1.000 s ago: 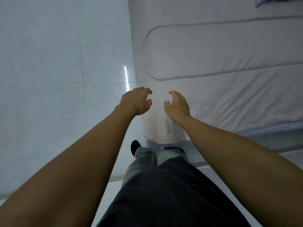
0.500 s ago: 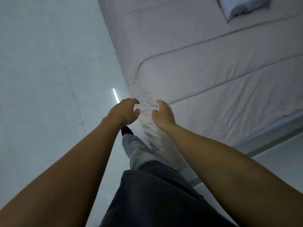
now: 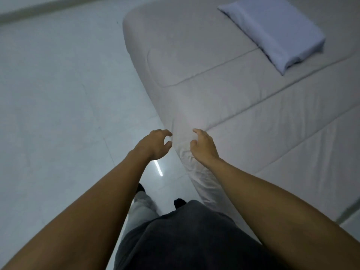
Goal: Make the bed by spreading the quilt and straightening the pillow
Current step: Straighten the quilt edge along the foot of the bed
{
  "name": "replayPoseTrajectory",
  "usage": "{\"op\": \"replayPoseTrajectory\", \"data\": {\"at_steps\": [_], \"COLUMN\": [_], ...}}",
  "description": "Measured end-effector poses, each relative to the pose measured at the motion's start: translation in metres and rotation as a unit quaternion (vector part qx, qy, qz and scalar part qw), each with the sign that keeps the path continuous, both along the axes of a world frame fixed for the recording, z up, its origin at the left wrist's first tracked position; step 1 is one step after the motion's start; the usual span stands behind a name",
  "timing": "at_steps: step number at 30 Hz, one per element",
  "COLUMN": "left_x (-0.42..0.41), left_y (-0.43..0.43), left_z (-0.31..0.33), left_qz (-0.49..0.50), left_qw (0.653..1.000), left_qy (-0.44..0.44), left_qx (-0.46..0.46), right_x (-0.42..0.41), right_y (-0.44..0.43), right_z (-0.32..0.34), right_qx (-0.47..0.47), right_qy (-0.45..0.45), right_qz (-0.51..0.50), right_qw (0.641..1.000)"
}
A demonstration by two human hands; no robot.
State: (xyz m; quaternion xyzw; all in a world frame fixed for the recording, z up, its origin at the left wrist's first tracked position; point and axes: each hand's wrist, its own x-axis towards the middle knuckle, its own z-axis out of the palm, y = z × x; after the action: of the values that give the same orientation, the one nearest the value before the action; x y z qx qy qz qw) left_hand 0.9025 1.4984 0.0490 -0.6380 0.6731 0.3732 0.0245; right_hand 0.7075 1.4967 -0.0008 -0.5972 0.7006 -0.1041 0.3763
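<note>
A beige quilt (image 3: 243, 98) with stitched lines lies spread flat over the bed and hangs down its left side. A pale lilac pillow (image 3: 272, 30) lies on the quilt at the far right, set at an angle. My left hand (image 3: 153, 145) hovers over the floor just left of the quilt's side edge, fingers loosely curled and holding nothing. My right hand (image 3: 203, 147) is over the creased side edge of the quilt, fingers loosely curled, with no cloth visibly gripped. The two hands are a short gap apart.
Pale tiled floor (image 3: 58, 114) stretches left of the bed, with a bright light reflection near my feet. A wall base (image 3: 39, 8) runs along the far top left. My legs and dark clothing fill the bottom middle.
The view has swung up along the bed's left side, bringing the whole pillow into sight. Both hands stay loosely curled near the quilt's side edge and have drawn slightly apart.
</note>
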Motion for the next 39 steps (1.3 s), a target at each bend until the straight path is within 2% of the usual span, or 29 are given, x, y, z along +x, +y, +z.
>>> {"op": "replayPoseTrajectory", "data": {"at_steps": [5,15,26,35,39], "left_x": [0.087,0.239,0.321,0.401,0.423], "left_y": [-0.080,-0.227,-0.452,-0.608,-0.679], "left_z": [-0.008,0.004,-0.010,-0.001,-0.008], "left_qz": [-0.018,-0.051,-0.080,-0.057,-0.067], "left_qw": [1.000,0.998,0.995,0.997,0.996], "left_qy": [0.005,0.039,0.049,0.057,0.063], "left_qx": [-0.015,0.021,-0.020,0.019,0.015], "right_x": [0.074,0.216,0.311,0.376,0.387], "right_y": [-0.066,-0.175,-0.379,-0.545,-0.603], "right_z": [0.002,0.018,-0.013,-0.009,-0.021], "right_qx": [-0.026,-0.022,-0.028,-0.006,-0.032], "right_qy": [-0.007,-0.023,-0.036,-0.044,-0.047], "right_qz": [-0.026,-0.143,-0.169,-0.114,-0.154], "right_qw": [0.999,0.989,0.985,0.992,0.986]}}
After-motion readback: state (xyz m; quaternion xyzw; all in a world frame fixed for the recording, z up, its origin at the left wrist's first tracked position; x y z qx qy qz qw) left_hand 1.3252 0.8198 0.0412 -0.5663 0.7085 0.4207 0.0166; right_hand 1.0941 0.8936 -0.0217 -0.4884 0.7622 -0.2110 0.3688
